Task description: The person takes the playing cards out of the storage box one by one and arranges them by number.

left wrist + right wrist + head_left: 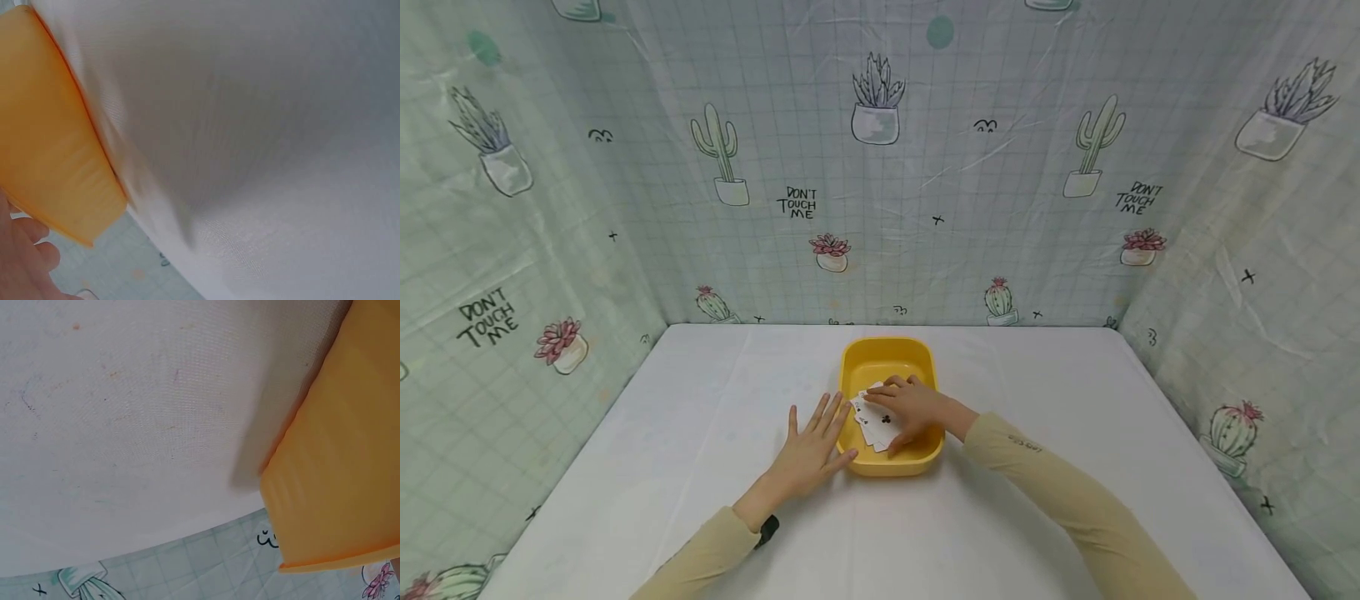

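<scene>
A yellow tray [889, 357] stands on the white table [700, 417], with several playing cards [874, 415] lying in its near half. My right hand [910, 410] reaches into the tray and its fingers curl over the cards, gripping them. My left hand [811, 446] lies flat on the table with fingers spread, its fingertips against the tray's left wall. The left wrist view shows the tray's outer wall [50, 150] and part of my left fingers [25, 256]. In the right wrist view only the tray's wall [344, 469] and the tablecloth show.
Cactus-print cloth walls [880, 167] close in the table at the back, left and right. The white tablecloth [1075, 400] spreads around the tray on both sides.
</scene>
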The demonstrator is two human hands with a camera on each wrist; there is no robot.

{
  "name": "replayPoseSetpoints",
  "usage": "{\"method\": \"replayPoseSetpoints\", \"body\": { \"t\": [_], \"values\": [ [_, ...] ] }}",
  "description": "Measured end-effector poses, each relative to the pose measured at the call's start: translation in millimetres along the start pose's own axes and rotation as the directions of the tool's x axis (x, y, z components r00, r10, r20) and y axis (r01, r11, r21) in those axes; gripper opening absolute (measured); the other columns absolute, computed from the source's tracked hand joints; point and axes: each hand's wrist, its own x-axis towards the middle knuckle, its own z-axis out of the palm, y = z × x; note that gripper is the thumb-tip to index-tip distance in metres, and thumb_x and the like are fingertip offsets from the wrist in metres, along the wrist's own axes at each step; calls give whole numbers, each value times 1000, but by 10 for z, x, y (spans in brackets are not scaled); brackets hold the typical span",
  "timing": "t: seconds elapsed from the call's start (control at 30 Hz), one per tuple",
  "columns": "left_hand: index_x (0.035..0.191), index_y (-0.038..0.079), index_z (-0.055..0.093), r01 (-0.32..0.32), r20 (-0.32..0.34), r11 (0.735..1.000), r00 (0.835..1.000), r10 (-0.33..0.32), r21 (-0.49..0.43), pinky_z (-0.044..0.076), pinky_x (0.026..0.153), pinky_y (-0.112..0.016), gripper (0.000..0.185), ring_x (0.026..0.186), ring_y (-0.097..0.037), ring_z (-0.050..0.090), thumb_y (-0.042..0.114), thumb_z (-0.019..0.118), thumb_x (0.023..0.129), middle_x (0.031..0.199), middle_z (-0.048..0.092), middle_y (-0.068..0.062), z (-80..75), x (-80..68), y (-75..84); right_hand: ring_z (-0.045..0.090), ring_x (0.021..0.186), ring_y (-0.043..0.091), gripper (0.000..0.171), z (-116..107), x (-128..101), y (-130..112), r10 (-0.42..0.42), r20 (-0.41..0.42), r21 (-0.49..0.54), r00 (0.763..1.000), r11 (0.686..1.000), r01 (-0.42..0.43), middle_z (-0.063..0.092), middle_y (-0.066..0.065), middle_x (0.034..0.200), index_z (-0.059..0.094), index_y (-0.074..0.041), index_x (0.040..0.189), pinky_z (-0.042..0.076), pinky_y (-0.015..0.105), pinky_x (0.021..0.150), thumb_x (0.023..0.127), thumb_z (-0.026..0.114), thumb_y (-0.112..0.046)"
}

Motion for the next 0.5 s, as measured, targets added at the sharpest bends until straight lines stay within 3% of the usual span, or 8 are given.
{"method": "replayPoseSetpoints", "body": {
  "t": [0.5],
  "values": [
    [144, 12, 15, 8, 10, 1000, 1000, -8, -24, 3, 100, -67, 73, 139, -28, 10, 54, 37, 89, 151, 11, -8, 3, -8, 14, 26, 132, 22, 95, 17, -22, 0, -11, 57, -24, 998, 1000, 12, 31, -9, 145, 23, -33, 140, 26, 50, 104, 61, 60, -69]
  ]
}}
